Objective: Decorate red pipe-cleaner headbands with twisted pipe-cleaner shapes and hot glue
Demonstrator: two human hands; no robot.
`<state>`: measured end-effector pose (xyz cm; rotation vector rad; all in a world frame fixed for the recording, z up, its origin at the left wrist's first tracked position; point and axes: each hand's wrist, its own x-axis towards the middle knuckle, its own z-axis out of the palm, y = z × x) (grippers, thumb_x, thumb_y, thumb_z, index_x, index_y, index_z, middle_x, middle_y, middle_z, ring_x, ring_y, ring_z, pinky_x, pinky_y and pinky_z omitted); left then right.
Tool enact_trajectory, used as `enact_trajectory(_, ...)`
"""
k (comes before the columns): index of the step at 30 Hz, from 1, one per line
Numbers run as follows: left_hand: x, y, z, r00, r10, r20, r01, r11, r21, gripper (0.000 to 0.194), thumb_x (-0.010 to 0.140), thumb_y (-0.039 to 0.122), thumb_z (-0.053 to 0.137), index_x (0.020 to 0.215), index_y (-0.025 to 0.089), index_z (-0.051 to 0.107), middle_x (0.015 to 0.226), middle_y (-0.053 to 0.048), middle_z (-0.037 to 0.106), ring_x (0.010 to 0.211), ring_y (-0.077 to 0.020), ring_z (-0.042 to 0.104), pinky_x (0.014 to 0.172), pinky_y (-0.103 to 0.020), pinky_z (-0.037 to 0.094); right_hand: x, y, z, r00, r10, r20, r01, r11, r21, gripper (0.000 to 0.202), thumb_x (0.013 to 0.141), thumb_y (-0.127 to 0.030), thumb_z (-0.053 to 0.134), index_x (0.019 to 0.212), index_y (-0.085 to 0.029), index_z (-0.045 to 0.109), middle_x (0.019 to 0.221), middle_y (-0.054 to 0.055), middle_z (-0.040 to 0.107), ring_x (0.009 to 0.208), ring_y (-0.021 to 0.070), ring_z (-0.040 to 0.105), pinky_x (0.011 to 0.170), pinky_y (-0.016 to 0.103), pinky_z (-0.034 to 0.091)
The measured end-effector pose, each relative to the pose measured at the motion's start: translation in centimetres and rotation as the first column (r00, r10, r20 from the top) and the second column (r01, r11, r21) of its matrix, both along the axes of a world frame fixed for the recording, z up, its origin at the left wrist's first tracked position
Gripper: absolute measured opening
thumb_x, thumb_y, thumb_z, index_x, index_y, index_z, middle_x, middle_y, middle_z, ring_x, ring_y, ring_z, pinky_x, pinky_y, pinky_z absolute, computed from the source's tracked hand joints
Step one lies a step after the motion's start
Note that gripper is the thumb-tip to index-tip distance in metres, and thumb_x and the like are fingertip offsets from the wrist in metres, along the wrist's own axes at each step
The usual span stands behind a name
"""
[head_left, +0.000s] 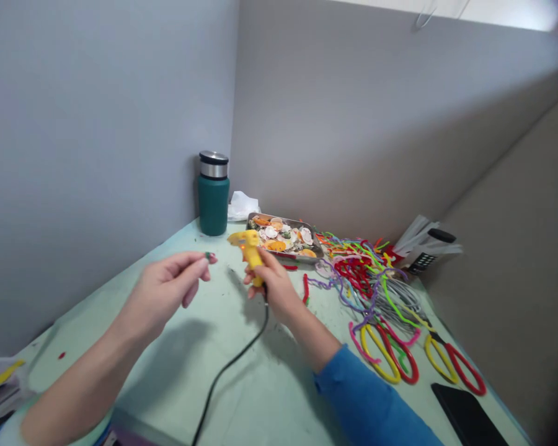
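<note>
My left hand (167, 288) is raised above the table, its thumb and forefinger closed on a small green and red piece (209, 255), too small to name. My right hand (281, 288) grips a yellow hot glue gun (253, 255) by its handle. The glue gun's nozzle points left, toward the small piece but apart from it. From the handle's base a black cord (232, 361) runs down to the table's front edge. Beyond the glue gun lies a metal tray (300, 256) full of white and orange flat pieces.
A green bottle (213, 204) stands in the back corner beside white tissue (243, 204). Colourful pipe cleaners (353, 275) are heaped at right. Two pairs of scissors (411, 370) with red and yellow handles and a black phone (465, 414) lie at front right. Grey walls enclose the table (167, 396).
</note>
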<state>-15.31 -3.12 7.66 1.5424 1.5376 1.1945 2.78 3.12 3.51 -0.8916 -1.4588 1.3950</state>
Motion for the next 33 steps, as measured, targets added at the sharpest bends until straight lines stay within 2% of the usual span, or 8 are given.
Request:
enact_trajectory(2, 1.0, 1.0, -0.8, 0.988, -0.147, -0.041, 0.136, 0.972, -0.194, 0.025, 0.081, 0.04, 0.047, 0.07, 0.019, 0.056, 0.039, 0.007, 0.04, 0.046, -0.0121, 0.047, 0.05, -0.023, 0.036, 2.6, -1.0, 0.5, 0.96, 0.035, -0.277, -0.066, 0.992, -0.106, 0.028, 0.076, -0.023, 0.047, 0.104, -0.018, 0.051, 0.079, 0.001, 0.051, 0.06, 0.0112, 0.051, 0.045, 0.021, 0.042)
enact_trajectory(4, 2.1, 2.2, -2.0, 0.956, -0.294, 0.014, 0.283, 0.906, -0.315, 0.021, 0.077, 0.037, 0.05, 0.079, 0.017, 0.057, 0.058, 0.003, 0.057, 0.041, -0.0092, 0.045, 0.045, -0.023, 0.037, 4.6, -2.2, 0.3, 0.918, 0.034, -0.396, -0.11, 0.979, -0.172, 0.025, 0.078, -0.027, 0.051, 0.102, -0.02, 0.052, 0.067, -0.004, 0.045, 0.049, 0.0081, 0.044, 0.041, 0.019, 0.038)
enact_trajectory(6, 3.2, 3.5, -3.4, 0.936, -0.352, 0.01, 0.334, 0.876, -0.348, 0.024, 0.075, 0.036, 0.049, 0.09, 0.018, 0.054, 0.069, 0.001, 0.063, 0.043, -0.0106, 0.051, 0.042, -0.023, 0.039, 6.0, -3.3, -0.4, 0.936, 0.015, -0.352, -0.099, 0.97, -0.223, 0.027, 0.082, -0.036, 0.054, 0.103, -0.019, 0.052, 0.058, -0.008, 0.039, 0.04, 0.0057, 0.035, 0.037, 0.017, 0.033)
enact_trajectory(12, 4.7, 6.4, -6.2, 0.903, -0.399, -0.161, 0.316, 0.869, -0.38, 0.024, 0.07, 0.04, 0.053, 0.066, 0.018, 0.062, 0.047, 0.003, 0.054, 0.039, -0.0117, 0.048, 0.041, -0.022, 0.034, 8.3, -5.0, -3.3, 0.996, 0.068, -0.057, -0.082, 0.949, -0.305, 0.043, 0.079, -0.051, 0.058, 0.101, -0.015, 0.052, 0.051, -0.009, 0.041, 0.033, 0.0045, 0.035, 0.03, 0.016, 0.028)
enact_trajectory(16, 4.5, 7.2, -6.6, 0.894, -0.394, -0.213, 0.288, 0.869, -0.402, 0.028, 0.072, 0.042, 0.052, 0.068, 0.019, 0.067, 0.044, 0.003, 0.052, 0.041, -0.0111, 0.044, 0.044, -0.022, 0.032, 9.3, -5.3, -4.0, 0.993, 0.084, 0.083, -0.05, 0.937, -0.347, 0.046, 0.082, -0.055, 0.051, 0.101, -0.013, 0.053, 0.051, -0.008, 0.043, 0.033, 0.0042, 0.038, 0.031, 0.015, 0.029)
enact_trajectory(20, 4.1, 7.4, -6.6, 0.864, -0.441, -0.242, 0.313, 0.848, -0.429, 0.028, 0.075, 0.04, 0.049, 0.078, 0.021, 0.069, 0.046, 0.003, 0.054, 0.044, -0.0121, 0.045, 0.046, -0.021, 0.032, 9.7, -5.4, -4.1, 0.989, 0.11, 0.097, -0.061, 0.909, -0.412, 0.049, 0.081, -0.057, 0.049, 0.103, -0.013, 0.054, 0.051, -0.008, 0.043, 0.033, 0.0045, 0.039, 0.03, 0.015, 0.029)
enact_trajectory(27, 4.5, 7.3, -6.5, 0.841, -0.419, -0.342, 0.29, 0.884, -0.368, 0.024, 0.077, 0.036, 0.046, 0.071, 0.021, 0.064, 0.049, 0.003, 0.057, 0.047, -0.0137, 0.05, 0.049, -0.022, 0.034, 9.2, -5.5, -4.6, 0.974, 0.142, 0.179, -0.049, 0.895, -0.443, 0.051, 0.081, -0.059, 0.049, 0.102, -0.012, 0.054, 0.049, -0.008, 0.043, 0.033, 0.0048, 0.037, 0.032, 0.015, 0.028)
enact_trajectory(33, 4.8, 7.3, -6.5, 0.802, -0.389, -0.453, 0.278, 0.915, -0.293, 0.024, 0.078, 0.031, 0.046, 0.073, 0.02, 0.067, 0.071, -0.003, 0.068, 0.065, -0.0165, 0.057, 0.058, -0.024, 0.036, 8.8, -5.4, -4.5, 0.975, 0.127, 0.184, -0.029, 0.888, -0.46, 0.055, 0.078, -0.061, 0.05, 0.103, -0.012, 0.054, 0.047, -0.008, 0.043, 0.033, 0.0056, 0.038, 0.032, 0.016, 0.028)
